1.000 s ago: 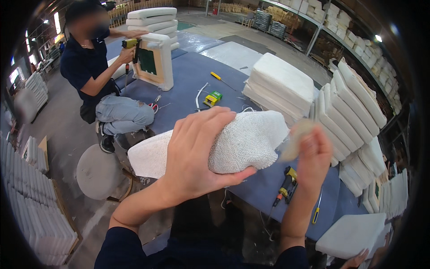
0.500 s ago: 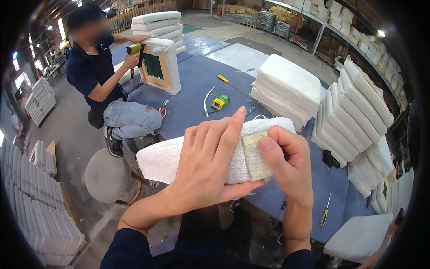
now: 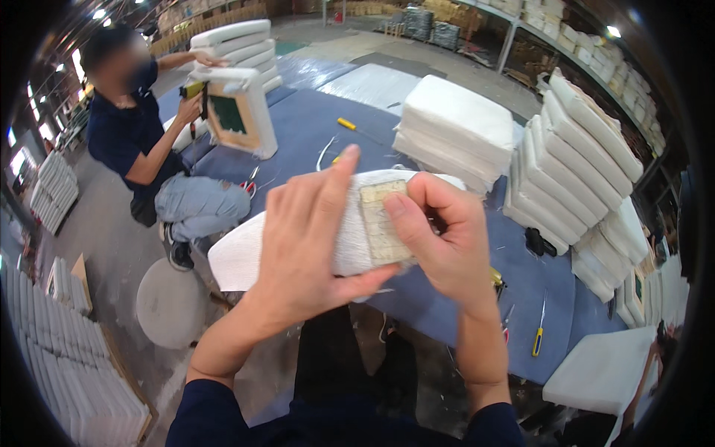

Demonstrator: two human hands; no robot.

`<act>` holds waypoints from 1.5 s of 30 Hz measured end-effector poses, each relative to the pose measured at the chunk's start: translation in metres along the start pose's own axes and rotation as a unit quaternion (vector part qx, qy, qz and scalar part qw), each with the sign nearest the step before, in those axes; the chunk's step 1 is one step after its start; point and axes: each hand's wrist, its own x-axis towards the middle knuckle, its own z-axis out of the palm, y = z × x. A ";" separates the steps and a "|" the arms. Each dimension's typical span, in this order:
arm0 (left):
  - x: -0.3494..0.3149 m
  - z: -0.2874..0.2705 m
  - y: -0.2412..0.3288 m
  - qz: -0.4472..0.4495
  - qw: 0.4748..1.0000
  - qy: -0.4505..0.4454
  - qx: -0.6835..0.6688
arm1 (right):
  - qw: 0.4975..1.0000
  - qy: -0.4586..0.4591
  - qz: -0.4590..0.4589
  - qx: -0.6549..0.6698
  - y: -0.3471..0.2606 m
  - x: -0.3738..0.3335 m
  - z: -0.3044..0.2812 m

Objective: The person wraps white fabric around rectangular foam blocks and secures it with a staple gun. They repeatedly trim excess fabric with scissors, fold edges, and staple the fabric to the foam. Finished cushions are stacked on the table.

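Note:
A long white fabric-covered padded piece (image 3: pixel 237 253) is held up in front of me, over the near edge of the blue-covered table. A pale yellow ridged patch (image 3: pixel 378 237) shows on its face, right of centre. My left hand (image 3: pixel 302 231) lies across the white fabric, long fingers pointing up and away, thumb along the lower edge. My right hand (image 3: pixel 452 242) grips the right end, its thumb pressed on the yellow patch and its fingers curled; what its fingertips touch is hidden.
Across the blue table (image 3: pixel 316 119), a co-worker (image 3: pixel 126 134) holds a staple gun (image 3: pixel 192 91) against a padded frame (image 3: pixel 234 119). Stacked white cushions (image 3: pixel 454 123) stand at right. Screwdrivers (image 3: pixel 538 341) lie about. A round grey stool (image 3: pixel 171 302) stands at left.
My view has shifted, so the surroundings sit farther left and higher. Both hands and the padded piece appear farther left, and the small green-yellow box is now mostly hidden behind them.

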 end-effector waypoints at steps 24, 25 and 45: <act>0.013 -0.052 -0.119 -0.089 0.994 0.015 -0.057 | 0.601 0.125 0.494 -0.616 0.374 -0.292 -0.218; 0.015 -0.053 -0.117 -0.090 0.994 0.002 -0.067 | 0.647 0.167 0.492 -0.559 0.362 -0.284 -0.238; 0.006 -0.027 -0.054 0.008 0.999 -0.015 0.033 | 0.986 0.096 -0.094 -0.103 0.052 -0.096 0.075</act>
